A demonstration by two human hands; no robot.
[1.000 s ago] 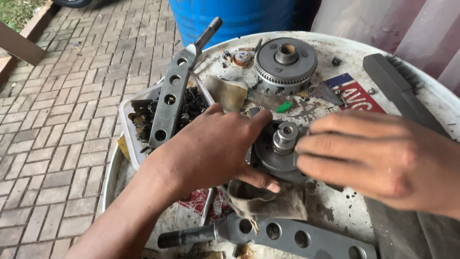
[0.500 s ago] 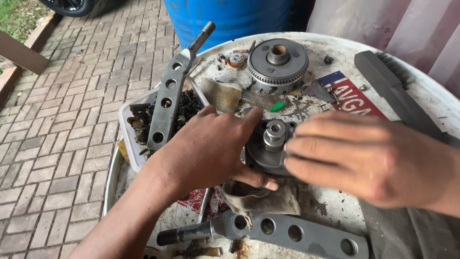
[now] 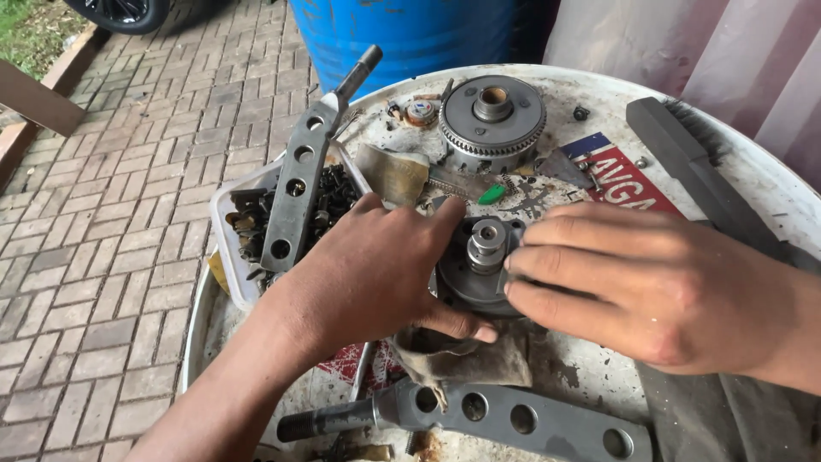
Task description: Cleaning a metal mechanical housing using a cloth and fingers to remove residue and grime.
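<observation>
- While both hands close in from either side, the left hand (image 3: 368, 274) cups a round grey clutch hub (image 3: 479, 269) at the middle of the white round tabletop (image 3: 770, 197), thumb under its near edge and fingers curled over its left rim.
- Opposite, the right hand (image 3: 658, 291) grips the same hub from the right, fingertips pressed against its raised central shaft.
- Under the hub lies a dirty crumpled rag (image 3: 462, 359), touching it at the near side.
- Beyond the hands sits a larger toothed gear wheel (image 3: 492, 115), flat on the tabletop and apart from the hub.
- Near it, a small green piece (image 3: 492, 194) rests between the two round parts.
- To the left, a white plastic tray (image 3: 231, 257) holds dark bolts, with a grey drilled metal lever (image 3: 299, 188) laid across it.
- Nearest the viewer, a second drilled lever (image 3: 513, 419) lies along the table's front edge.
- On the right, a long dark file (image 3: 701, 180) runs diagonally.
- Behind stands a blue barrel (image 3: 410, 34), on brick paving (image 3: 103, 214).
</observation>
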